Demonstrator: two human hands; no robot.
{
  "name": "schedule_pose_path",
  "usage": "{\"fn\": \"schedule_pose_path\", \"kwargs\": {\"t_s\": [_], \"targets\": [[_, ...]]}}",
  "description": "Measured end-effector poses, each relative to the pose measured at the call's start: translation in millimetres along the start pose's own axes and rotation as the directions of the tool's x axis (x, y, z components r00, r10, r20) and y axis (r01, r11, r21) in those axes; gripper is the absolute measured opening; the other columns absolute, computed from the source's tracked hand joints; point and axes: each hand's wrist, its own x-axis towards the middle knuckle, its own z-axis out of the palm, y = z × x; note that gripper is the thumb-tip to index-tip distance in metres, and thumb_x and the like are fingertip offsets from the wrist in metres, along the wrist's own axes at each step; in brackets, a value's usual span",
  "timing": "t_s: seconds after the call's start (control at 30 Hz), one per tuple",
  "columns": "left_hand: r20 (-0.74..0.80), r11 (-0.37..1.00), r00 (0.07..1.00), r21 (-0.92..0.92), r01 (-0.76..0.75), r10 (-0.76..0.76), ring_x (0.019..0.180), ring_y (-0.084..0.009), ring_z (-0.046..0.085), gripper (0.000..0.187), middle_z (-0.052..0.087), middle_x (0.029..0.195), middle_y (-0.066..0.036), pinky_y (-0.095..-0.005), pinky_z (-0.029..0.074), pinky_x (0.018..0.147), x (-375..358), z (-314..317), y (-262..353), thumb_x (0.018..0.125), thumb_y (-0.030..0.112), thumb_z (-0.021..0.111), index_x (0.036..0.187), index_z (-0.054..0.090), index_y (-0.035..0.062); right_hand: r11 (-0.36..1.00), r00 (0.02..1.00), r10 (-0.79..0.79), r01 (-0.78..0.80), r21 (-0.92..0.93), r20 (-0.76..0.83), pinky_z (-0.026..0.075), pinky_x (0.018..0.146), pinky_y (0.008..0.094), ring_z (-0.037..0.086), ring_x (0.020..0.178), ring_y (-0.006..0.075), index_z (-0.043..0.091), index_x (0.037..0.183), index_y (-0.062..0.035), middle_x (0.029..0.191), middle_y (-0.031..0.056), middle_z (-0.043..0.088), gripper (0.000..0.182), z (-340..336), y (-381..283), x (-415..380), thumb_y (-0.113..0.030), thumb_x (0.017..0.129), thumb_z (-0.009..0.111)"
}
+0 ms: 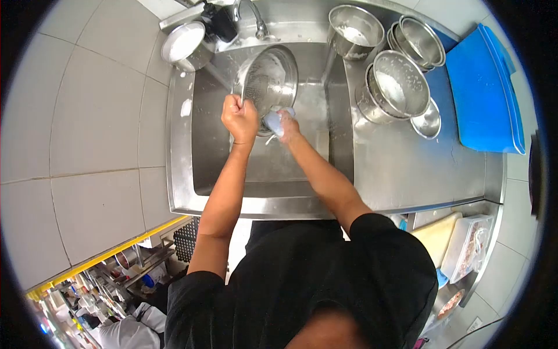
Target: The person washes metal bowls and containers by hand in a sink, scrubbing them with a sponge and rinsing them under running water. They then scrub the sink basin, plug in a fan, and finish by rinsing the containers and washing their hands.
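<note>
A large metal bowl with suds inside is held tilted in the steel sink. My left hand is closed around its left rim. In my right hand is a pale bluish sponge or cloth, pressed against the lower part of the bowl; its exact kind is hard to make out. A thin white strand hangs below it. The fingers of my right hand are wrapped round it and partly hidden.
Left of the faucet stands a soapy pot, beside a black dispenser. Stacked metal pots, another pot and a small bowl occupy the right counter. A blue bin stands at the far right.
</note>
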Motion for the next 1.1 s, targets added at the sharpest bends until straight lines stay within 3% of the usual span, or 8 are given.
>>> {"fn": "schedule_pose_path", "kwargs": {"t_s": [0.17, 0.4, 0.5, 0.53, 0.6, 0.73, 0.97, 1.1], "targets": [[0.287, 0.96, 0.939, 0.147, -0.239, 0.19, 0.063, -0.0295, 0.044, 0.017, 0.043, 0.069, -0.014, -0.0381, 0.038, 0.058, 43, -40, -38, 0.067, 0.002, 0.061, 0.069, 0.044, 0.0007, 0.464, 0.838, -0.463, 0.507, -0.727, 0.289, 0.049, 0.073, 0.0344, 0.062, 0.084, 0.0245, 0.058, 0.099, -0.0007, 0.094, 0.0163, 0.062, 0.043, -12, -108, 26, -0.029, 0.069, 0.069], [0.849, 0.902, 0.504, 0.081, -0.424, 0.161, 0.091, -0.0396, 0.056, 0.026, 0.059, 0.094, -0.023, -0.0419, 0.045, 0.079, 120, -14, 29, 0.066, -0.002, 0.051, 0.091, 0.058, -0.0028, -0.686, 0.25, -0.171, 0.664, -0.297, 0.953, 0.046, 0.081, 0.0409, 0.058, 0.092, 0.0324, 0.058, 0.101, -0.0025, 0.103, 0.0185, 0.059, 0.052, 112, -180, -83, -0.038, 0.066, 0.072], [0.761, 0.923, 0.621, 0.078, -0.378, 0.19, 0.093, -0.0389, 0.057, 0.032, 0.059, 0.099, -0.023, -0.0415, 0.045, 0.081, 118, -18, 39, 0.065, -0.003, 0.05, 0.096, 0.059, -0.0033, -0.51, 0.147, -0.438, 0.771, -0.38, 0.887, 0.047, 0.082, 0.0405, 0.058, 0.094, 0.0315, 0.058, 0.105, -0.0044, 0.11, 0.0175, 0.057, 0.055, 105, -183, -80, -0.04, 0.066, 0.073], [0.655, 0.931, 0.703, -0.001, -0.366, 0.277, 0.09, -0.0371, 0.059, 0.031, 0.061, 0.099, -0.021, -0.0392, 0.046, 0.079, 118, -22, 37, 0.064, -0.005, 0.049, 0.093, 0.061, -0.0028, -0.467, 0.269, -0.484, 0.726, -0.505, 0.833, 0.048, 0.081, 0.0384, 0.06, 0.091, 0.031, 0.058, 0.105, -0.0039, 0.104, 0.0174, 0.06, 0.053, 98, -184, -73, -0.039, 0.068, 0.071], [0.48, 0.968, 0.844, -0.043, -0.248, 0.238, 0.089, -0.0345, 0.06, 0.031, 0.062, 0.099, -0.019, -0.0366, 0.047, 0.078, 107, -19, 38, 0.064, -0.007, 0.047, 0.091, 0.06, -0.0029, 0.468, 0.621, -0.526, 0.782, -0.412, 0.581, 0.051, 0.067, 0.0361, 0.063, 0.076, 0.0235, 0.058, 0.101, -0.0021, 0.082, 0.0133, 0.064, 0.037, 59, -162, -51, -0.024, 0.072, 0.066], [0.096, 0.99, 0.986, -0.066, -0.128, 0.134, 0.077, -0.0249, 0.059, 0.008, 0.062, 0.097, -0.016, -0.028, 0.044, 0.069, 41, -9, 34, 0.064, -0.009, 0.047, 0.069, 0.047, -0.0021, 0.979, 0.991, -0.109, 0.095, -0.179, -0.072, 0.047, 0.06, 0.0324, 0.058, 0.065, 0.0173, 0.061, 0.088, 0.0058, 0.076, 0.0095, 0.062, 0.037, 20, -32, -11, -0.025, 0.07, 0.068], [0.351, 0.996, 0.933, -0.008, 0.092, -0.083, 0.086, -0.0226, 0.056, 0.015, 0.059, 0.1, -0.015, -0.0293, 0.043, 0.075, 41, -54, -36, 0.069, -0.003, 0.052, 0.084, 0.056, -0.0037, 0.128, 0.693, -0.606, 0.57, -0.812, 0.39, 0.047, 0.069, 0.0374, 0.06, 0.078, 0.0265, 0.059, 0.094, 0.0023, 0.085, 0.0164, 0.062, 0.045, 20, -135, -26, -0.034, 0.069, 0.07], [0.578, 0.972, 0.794, -0.01, 0.236, -0.186, 0.08, -0.0201, 0.057, 0.028, 0.062, 0.092, -0.014, -0.0297, 0.044, 0.075, 111, -50, 11, 0.068, -0.003, 0.052, 0.095, 0.06, -0.0032, -0.338, 0.578, -0.358, 0.652, -0.679, 0.733, 0.041, 0.088, 0.043, 0.052, 0.105, 0.0344, 0.051, 0.111, -0.0005, 0.11, 0.0233, 0.054, 0.061, 90, -198, -52, -0.038, 0.068, 0.071]]}}
